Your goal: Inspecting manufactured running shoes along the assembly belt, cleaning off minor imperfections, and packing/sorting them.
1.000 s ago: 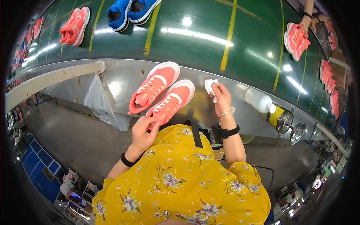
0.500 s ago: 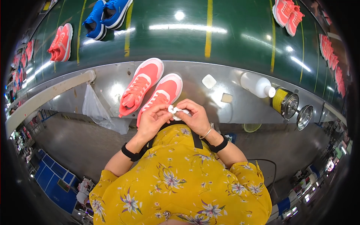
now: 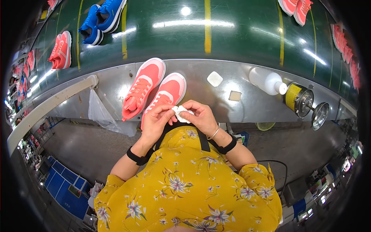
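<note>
My left hand (image 3: 157, 120) and my right hand (image 3: 202, 118) meet in front of my waist, fingers pinched on a small crumpled white piece of cloth or paper (image 3: 181, 114). Just beyond them a pair of coral-pink sneakers rests on the metal ledge. The left sneaker (image 3: 148, 73) lies fully in view, toe pointing away from me. My left hand overlaps the heel end of the right sneaker (image 3: 174, 86), hiding part of it.
On the metal ledge (image 3: 201, 92) lie a white pad (image 3: 215, 79), a beige square (image 3: 235, 96), a white plastic bottle (image 3: 266, 81) and a metal can (image 3: 296, 96) with a dish-shaped top. A plastic bag (image 3: 101, 112) hangs left. Beyond, the green conveyor (image 3: 170, 38) carries blue shoes (image 3: 101, 19) and pink pairs.
The white piece has changed shape between my fingers and now looks more bunched. On the conveyor, the blue and left pink shoes have shifted; the blue pair sits further left.
</note>
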Demonstrator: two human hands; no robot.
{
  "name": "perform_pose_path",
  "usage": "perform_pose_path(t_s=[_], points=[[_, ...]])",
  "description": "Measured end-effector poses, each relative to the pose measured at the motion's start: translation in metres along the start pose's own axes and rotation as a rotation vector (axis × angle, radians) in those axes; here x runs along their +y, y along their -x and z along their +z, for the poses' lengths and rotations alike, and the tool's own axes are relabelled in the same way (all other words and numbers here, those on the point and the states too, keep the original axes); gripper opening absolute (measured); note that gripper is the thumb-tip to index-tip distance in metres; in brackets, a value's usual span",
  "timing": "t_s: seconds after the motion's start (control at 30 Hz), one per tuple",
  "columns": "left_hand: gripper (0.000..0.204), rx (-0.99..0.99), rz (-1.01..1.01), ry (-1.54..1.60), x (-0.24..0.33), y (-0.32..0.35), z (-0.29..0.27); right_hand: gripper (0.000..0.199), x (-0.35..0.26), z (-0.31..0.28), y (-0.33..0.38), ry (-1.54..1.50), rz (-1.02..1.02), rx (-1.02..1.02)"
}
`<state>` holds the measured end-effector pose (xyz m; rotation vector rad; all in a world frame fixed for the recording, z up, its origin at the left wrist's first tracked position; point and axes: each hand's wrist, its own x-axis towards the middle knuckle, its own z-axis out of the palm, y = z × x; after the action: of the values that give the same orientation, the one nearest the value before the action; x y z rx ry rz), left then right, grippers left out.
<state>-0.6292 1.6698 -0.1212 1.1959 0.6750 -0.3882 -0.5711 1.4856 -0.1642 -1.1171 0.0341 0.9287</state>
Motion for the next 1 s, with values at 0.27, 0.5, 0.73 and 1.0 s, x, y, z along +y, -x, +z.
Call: perform_pose_path(t_s=[0.27,0.5,0.73,1.0], points=[[0.018,0.045,0.000,-0.018,0.004,0.005,0.002,0.019,-0.004,0.004,-0.002,-0.104,0.145,-0.042],[0.019,-0.015,0.124,-0.167,0.007,0.008,0.003,0.024,-0.002,0.007,-0.007,-0.229,0.216,-0.082],[0.018,0.137,0.319,-0.517,0.012,0.018,-0.014,0.020,-0.005,-0.008,0.000,-0.164,0.219,0.009],[0.012,0.500,0.562,-0.895,0.014,0.056,-0.061,0.014,-0.056,-0.068,0.028,0.141,-0.343,0.420]])
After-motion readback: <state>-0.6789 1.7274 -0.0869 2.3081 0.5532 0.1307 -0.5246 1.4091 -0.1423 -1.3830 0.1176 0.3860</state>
